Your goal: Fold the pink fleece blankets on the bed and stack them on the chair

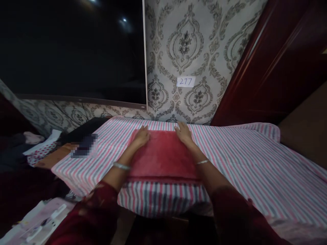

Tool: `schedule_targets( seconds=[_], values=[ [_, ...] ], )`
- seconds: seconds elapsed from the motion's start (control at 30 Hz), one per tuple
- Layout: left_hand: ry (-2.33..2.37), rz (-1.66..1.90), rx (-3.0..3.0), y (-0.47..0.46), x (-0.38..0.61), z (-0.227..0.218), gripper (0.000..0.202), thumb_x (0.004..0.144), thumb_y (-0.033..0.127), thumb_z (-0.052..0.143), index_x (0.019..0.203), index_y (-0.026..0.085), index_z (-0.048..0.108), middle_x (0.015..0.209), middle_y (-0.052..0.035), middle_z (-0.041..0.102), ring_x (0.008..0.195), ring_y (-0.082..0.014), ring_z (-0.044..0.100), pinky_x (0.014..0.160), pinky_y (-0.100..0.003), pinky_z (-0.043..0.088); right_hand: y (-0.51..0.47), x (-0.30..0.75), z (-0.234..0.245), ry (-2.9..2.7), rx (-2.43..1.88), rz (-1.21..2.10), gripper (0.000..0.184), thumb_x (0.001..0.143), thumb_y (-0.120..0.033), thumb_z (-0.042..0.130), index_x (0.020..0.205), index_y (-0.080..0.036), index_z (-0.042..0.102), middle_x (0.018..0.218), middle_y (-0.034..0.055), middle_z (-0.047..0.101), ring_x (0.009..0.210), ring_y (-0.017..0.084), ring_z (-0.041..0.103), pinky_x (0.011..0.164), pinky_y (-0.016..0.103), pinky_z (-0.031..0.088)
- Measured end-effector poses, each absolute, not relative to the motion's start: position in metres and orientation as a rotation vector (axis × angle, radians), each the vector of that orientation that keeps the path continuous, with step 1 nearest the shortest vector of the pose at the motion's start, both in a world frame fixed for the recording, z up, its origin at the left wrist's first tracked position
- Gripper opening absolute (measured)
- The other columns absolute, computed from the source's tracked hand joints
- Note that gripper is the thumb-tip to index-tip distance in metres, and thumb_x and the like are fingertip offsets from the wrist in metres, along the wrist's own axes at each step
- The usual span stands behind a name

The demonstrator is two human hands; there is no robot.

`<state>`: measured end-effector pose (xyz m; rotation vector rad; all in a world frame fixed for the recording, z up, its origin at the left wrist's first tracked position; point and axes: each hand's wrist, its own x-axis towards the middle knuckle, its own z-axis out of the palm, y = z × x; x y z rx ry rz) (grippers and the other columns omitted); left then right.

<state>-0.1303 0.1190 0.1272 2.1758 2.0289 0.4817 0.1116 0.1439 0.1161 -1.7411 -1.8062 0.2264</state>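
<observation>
A red folded cloth, plush like a towel (163,154), lies flat on a striped pink, grey and white cover (242,149). Its near edge shows a fold line close to the front of the covered surface. My left hand (142,135) rests at the cloth's far left corner, with the fingers stretched forward. At the far right corner lies my right hand (184,132), fingers extended and palm down. Neither hand is wrapped around anything. Both forearms run along the sides of the cloth and hide parts of its side edges.
A large dark television (74,51) hangs on the patterned wall at the left. A paper marked 277 (186,81) is stuck to the wall. Dark red wood panelling (265,61) leans in at the right. A pixelated dark item (85,146) lies on the left.
</observation>
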Motion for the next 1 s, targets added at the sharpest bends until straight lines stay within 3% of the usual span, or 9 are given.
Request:
schedule_targets(
  seconds=[0.1, 0.23, 0.43, 0.7, 1.0],
  values=[
    [2.116, 0.374, 2.132, 0.145, -0.112, 0.125, 0.059, 0.099, 0.033, 0.040, 0.152, 0.007, 0.043, 0.159, -0.0243, 0.040, 0.147, -0.0351, 0.040, 0.118, -0.049, 0.034, 0.159, 0.088, 0.116, -1.818, -1.955, 0.171, 0.054, 0.105, -0.035, 0.027, 0.154, -0.021, 0.044, 0.160, 0.0109, 0.042, 0.148, 0.033, 0.030, 0.116, 0.060, 0.029],
    [2.165, 0.334, 2.248, 0.149, -0.119, 0.093, 0.057, 0.100, 0.042, 0.039, 0.148, 0.012, 0.049, 0.154, -0.0226, 0.047, 0.146, -0.0377, 0.037, 0.121, -0.060, 0.021, 0.155, 0.086, 0.088, -1.890, -2.043, 0.153, 0.050, 0.105, -0.036, 0.030, 0.137, -0.017, 0.063, 0.144, 0.0149, 0.059, 0.140, 0.036, 0.039, 0.113, 0.060, 0.027],
    [2.113, 0.272, 2.389, 0.154, -0.131, 0.064, 0.061, 0.102, 0.046, 0.031, 0.150, 0.012, 0.046, 0.152, -0.0217, 0.050, 0.144, -0.0358, 0.038, 0.121, -0.056, 0.019, 0.155, 0.095, 0.061, -1.868, -2.054, 0.045, 0.052, 0.105, -0.039, 0.028, 0.132, -0.017, 0.067, 0.133, 0.0150, 0.066, 0.129, 0.035, 0.048, 0.107, 0.053, 0.032],
    [2.100, 0.343, 2.376, 0.156, -0.132, 0.063, 0.059, 0.103, 0.046, 0.030, 0.149, 0.015, 0.048, 0.151, -0.0176, 0.051, 0.144, -0.0334, 0.039, 0.121, -0.052, 0.021, 0.164, 0.104, 0.055, -1.847, -2.022, 0.121, 0.050, 0.106, -0.036, 0.027, 0.133, -0.022, 0.067, 0.135, 0.0104, 0.066, 0.130, 0.030, 0.048, 0.109, 0.051, 0.032],
    [2.114, 0.325, 2.363, 0.156, -0.131, 0.065, 0.057, 0.103, 0.045, 0.031, 0.148, 0.015, 0.049, 0.150, -0.0175, 0.052, 0.142, -0.0334, 0.041, 0.121, -0.052, 0.022, 0.166, 0.106, 0.054, -1.843, -2.005, 0.137, 0.051, 0.105, -0.035, 0.026, 0.132, -0.021, 0.067, 0.135, 0.0109, 0.066, 0.130, 0.030, 0.049, 0.108, 0.049, 0.033]
  ],
)
